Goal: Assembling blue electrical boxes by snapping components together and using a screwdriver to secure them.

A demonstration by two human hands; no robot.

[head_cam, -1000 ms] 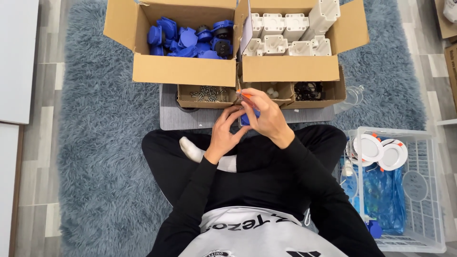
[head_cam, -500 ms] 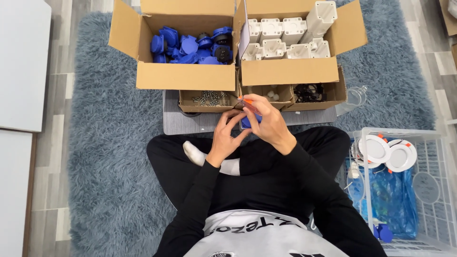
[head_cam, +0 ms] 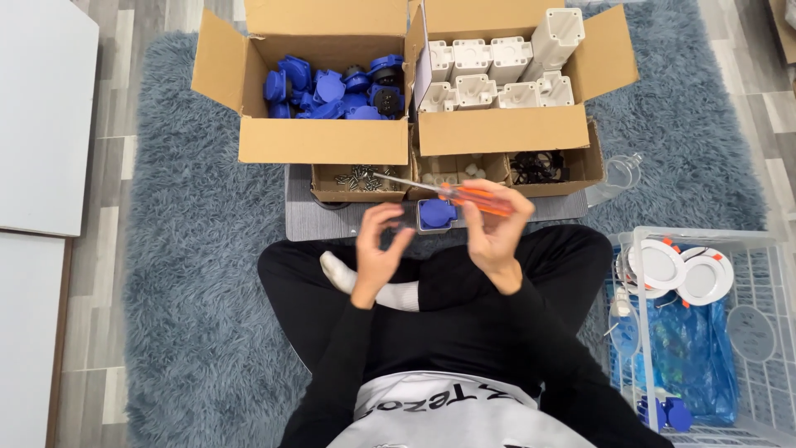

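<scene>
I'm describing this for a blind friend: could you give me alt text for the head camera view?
Seen from above, a person sits cross-legged on a grey-blue shaggy rug, the right hand holding an orange-handled screwdriver beside a blue socket part, the left hand open next to it. Ahead stand a cardboard box of blue parts and one of white parts.

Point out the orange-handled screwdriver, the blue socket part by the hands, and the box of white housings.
orange-handled screwdriver [head_cam: 477,198], head view, on the orange handle.
blue socket part [head_cam: 436,213], head view, on its blue face.
box of white housings [head_cam: 501,132], head view, on its front cardboard wall.
</scene>
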